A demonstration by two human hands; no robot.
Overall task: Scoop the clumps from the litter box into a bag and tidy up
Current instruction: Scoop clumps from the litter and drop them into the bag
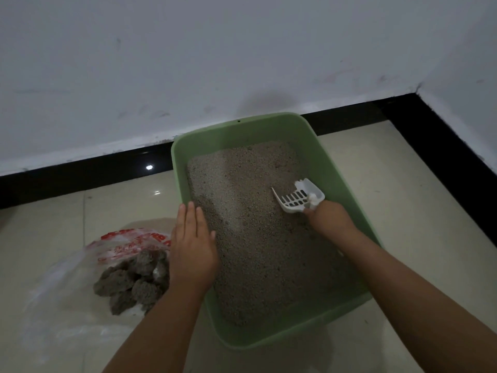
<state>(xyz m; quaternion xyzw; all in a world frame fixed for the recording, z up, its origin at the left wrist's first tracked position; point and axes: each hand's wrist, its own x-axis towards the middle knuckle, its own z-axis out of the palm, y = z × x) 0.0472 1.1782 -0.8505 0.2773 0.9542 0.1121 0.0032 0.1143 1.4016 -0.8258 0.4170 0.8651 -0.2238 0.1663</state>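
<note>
A green litter box (242, 130) sits on the floor against the wall, filled with grey-beige litter (255, 238). My right hand (329, 220) is shut on the handle of a white slotted scoop (297, 196), whose blade rests on the litter at the box's right side. My left hand (192, 246) lies flat, fingers together, on the box's left rim. Left of the box a clear plastic bag (67, 292) with red print lies on the floor, holding several grey clumps (134, 281).
A white wall with a black baseboard (80, 170) runs behind the box and turns a corner at the right. The floor is glossy beige tile (403, 184).
</note>
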